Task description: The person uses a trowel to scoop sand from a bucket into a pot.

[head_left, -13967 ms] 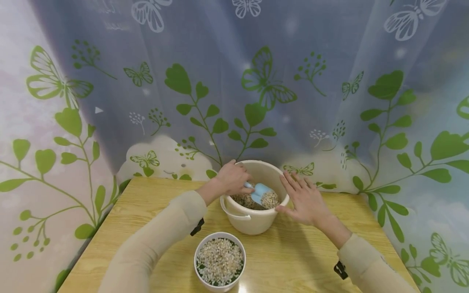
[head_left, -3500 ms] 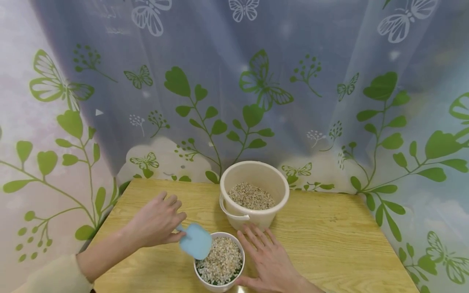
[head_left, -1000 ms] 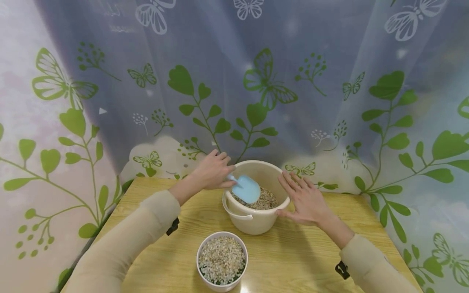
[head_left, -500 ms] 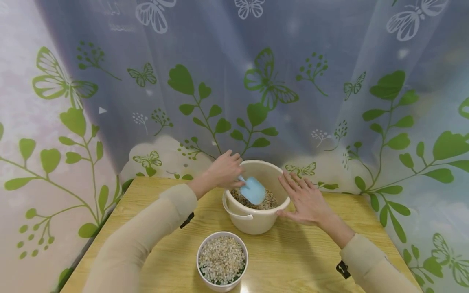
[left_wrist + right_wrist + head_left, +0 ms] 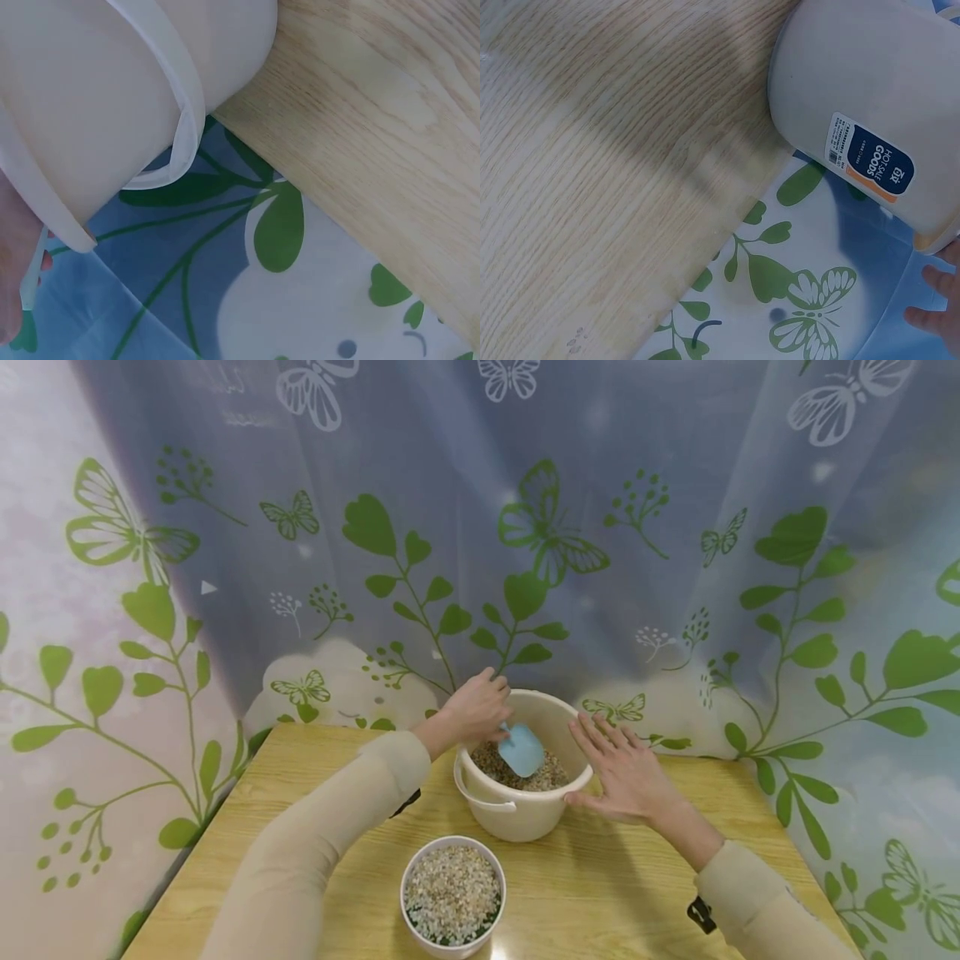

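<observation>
Scoop (image 5: 522,752) tilts in bucket (image 5: 513,821), left fingers (image 5: 497,700) pinching it, right fingers (image 5: 591,745) spread, pot (image 5: 452,951) nearby.

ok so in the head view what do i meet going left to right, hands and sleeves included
From the left: left sleeve → left hand → blue scoop → right hand → right sleeve.
</observation>
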### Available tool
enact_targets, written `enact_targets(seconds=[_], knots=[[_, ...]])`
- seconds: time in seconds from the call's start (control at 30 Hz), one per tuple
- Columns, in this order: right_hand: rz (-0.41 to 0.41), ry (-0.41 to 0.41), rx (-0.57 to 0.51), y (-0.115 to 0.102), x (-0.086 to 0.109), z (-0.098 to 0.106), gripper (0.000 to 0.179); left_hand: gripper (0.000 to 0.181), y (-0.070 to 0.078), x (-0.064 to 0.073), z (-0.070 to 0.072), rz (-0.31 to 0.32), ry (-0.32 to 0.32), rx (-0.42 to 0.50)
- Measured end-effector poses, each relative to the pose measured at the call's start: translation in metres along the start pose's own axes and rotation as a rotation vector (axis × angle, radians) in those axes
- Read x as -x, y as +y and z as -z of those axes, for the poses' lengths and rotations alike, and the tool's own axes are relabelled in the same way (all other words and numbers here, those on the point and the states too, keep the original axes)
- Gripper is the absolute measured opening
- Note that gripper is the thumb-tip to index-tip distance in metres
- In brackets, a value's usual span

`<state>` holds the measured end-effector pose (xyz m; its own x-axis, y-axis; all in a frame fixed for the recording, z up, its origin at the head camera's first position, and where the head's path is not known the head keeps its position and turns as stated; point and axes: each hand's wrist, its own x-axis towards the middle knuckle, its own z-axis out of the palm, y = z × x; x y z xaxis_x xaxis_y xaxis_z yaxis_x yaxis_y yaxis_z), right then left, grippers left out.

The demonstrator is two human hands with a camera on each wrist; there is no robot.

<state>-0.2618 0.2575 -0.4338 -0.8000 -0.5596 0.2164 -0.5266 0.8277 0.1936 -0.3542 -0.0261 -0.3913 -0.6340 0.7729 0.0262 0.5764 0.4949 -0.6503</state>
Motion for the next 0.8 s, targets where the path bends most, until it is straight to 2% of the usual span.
enact_targets(seconds=[0.23,0.6,0.8], knots=[[-0.004,0.005,0.003,0.0,0.0,-0.001,0.115,0.054,0.003,-0.008,-0.002,-0.017,-0.011,-0.051],[-0.006,0.004,-0.002,-0.001,-0.001,-0.001,0.115,0.053,0.006,-0.011,-0.009,-0.014,-0.017,-0.142],[-0.005,0.006,-0.009,0.0,0.0,0.0,0.115,0.049,0.014,-0.018,-0.009,-0.031,-0.067,-0.204]])
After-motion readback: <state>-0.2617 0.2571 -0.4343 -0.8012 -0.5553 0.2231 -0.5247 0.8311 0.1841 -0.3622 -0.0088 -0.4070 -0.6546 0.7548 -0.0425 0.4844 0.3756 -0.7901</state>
